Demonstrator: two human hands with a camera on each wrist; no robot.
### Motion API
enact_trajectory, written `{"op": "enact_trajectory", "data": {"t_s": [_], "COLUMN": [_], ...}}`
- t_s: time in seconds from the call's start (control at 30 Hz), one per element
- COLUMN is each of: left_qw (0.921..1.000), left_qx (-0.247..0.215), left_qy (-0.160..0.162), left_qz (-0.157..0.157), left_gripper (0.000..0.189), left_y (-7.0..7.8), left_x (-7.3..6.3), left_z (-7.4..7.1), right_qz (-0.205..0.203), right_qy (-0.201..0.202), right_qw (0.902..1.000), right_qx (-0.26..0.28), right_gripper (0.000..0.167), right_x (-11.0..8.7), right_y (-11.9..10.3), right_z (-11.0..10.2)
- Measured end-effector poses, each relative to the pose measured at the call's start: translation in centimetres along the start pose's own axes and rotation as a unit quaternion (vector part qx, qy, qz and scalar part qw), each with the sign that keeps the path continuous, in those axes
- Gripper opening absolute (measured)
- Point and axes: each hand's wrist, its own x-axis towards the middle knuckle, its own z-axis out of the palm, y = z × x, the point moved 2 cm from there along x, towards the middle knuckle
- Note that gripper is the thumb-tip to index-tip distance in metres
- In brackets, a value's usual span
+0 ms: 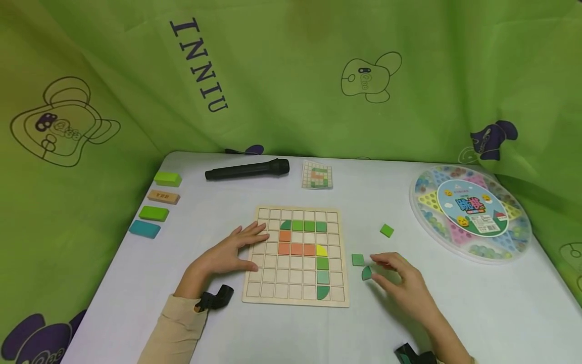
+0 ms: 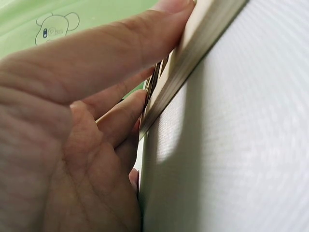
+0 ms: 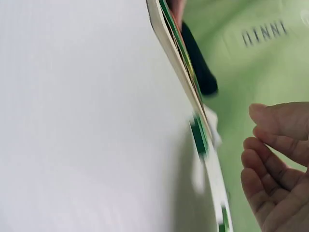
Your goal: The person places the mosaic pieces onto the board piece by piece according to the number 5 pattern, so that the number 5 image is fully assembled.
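Note:
A wooden grid board (image 1: 291, 298) lies flat on the white table, with green, orange and yellow tiles set in some of its squares. My left hand (image 1: 232, 247) rests spread on the board's left edge, its thumb at the lower side. The left wrist view shows the thumb (image 2: 120, 48) along the board's wooden edge. To the right of the board, my right hand (image 1: 402, 283) hovers with thumb and fingertips apart and nothing between them. Just left of its fingertips lie a green square tile (image 1: 357, 260) and a dark green quarter-round tile (image 1: 366, 273).
Another green square tile (image 1: 387, 230) lies farther back. At the far right stands a round Chinese checkers box (image 1: 473, 207). A black microphone (image 1: 247, 169) and a small pattern card (image 1: 317, 175) are at the back. Several coloured blocks (image 1: 153, 213) line the left edge.

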Motion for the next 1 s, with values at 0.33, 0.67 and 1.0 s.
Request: {"op": "enact_trajectory", "data": {"t_s": [0.33,0.67,1.0], "left_qw": [1.0,1.0,0.9999], "left_qx": [-0.003,-0.003,-0.009], "left_qy": [-0.002,-0.004,0.002], "left_qz": [0.002,-0.001,0.01], "left_gripper": [0.079,0.078,0.078], "left_y": [0.0,0.0,0.3], "left_x": [0.0,0.0,-0.1], "left_z": [0.0,-0.2,-0.1], "right_qz": [0.101,0.109,0.029], "right_qy": [0.036,0.022,0.012], "right_qw": [0.993,0.9887,0.998], "right_qx": [-0.048,-0.101,-0.054], "right_gripper": [0.037,0.03,0.039], "right_x": [-1.0,-0.7,-0.4], "right_y": [4.4,4.8,1.2], "right_z": [-3.2,-2.6,0.0]}}
